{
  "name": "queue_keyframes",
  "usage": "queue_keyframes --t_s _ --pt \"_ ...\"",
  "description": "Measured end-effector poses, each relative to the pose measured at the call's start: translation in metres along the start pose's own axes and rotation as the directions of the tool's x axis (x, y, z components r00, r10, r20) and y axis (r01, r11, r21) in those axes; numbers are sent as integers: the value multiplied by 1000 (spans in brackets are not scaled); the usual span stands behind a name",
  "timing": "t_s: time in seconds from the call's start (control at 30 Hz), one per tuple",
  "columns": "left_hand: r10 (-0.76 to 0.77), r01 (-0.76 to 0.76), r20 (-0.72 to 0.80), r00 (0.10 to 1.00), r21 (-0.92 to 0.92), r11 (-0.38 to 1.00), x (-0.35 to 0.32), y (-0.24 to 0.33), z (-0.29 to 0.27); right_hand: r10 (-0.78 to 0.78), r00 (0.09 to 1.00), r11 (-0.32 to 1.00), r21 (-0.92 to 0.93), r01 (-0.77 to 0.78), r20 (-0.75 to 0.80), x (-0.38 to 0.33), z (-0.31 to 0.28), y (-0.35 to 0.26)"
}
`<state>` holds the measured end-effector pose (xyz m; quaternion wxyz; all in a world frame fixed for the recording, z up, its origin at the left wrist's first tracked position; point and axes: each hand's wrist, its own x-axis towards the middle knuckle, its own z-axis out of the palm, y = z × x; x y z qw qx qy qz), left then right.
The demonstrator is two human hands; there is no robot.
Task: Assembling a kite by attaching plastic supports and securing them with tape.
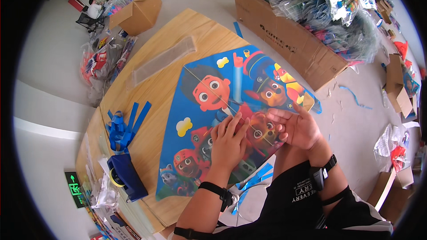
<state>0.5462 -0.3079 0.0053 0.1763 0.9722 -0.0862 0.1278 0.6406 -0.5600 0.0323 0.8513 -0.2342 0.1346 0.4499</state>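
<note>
A blue kite (pixel 178 106) printed with cartoon figures lies on the wooden table, its lower right part reaching past the table's edge towards my lap. Thin rods or lines cross its printed face. My left hand (pixel 229 142) rests on the kite's lower middle, palm down, with fingers stretched and slightly spread. Just to the right, my right hand (pixel 299 126) is turned palm inward at the kite's right lower part. Its fingers are loosely bent and apart, and nothing shows in them. Whether the fingertips touch the kite is hard to see.
On the wooden table (pixel 147 100) lie a clear plastic sleeve (pixel 164 60), blue ribbon strips (pixel 119 131) and a blue tape dispenser (pixel 128 178). A large carton (pixel 289 40) of bagged goods stands beyond the table. Another carton (pixel 138 13) and a seated person (pixel 94 9) are far left.
</note>
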Motion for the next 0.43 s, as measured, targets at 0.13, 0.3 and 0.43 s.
queue_keyframes --t_s 0.13,0.3,0.43 --pt "-5 5 9 1000 4 1000 -1 -2 1 8 1000 1000 -1 -8 9 3 -5 5" --pt "-4 4 1 1000 -6 1000 -1 -2 1 17 995 1000 -4 -17 99 1 -14 10" --pt "-17 17 30 999 -8 1000 -3 -3 1 8 1000 999 -51 -6 24 2 -14 23"
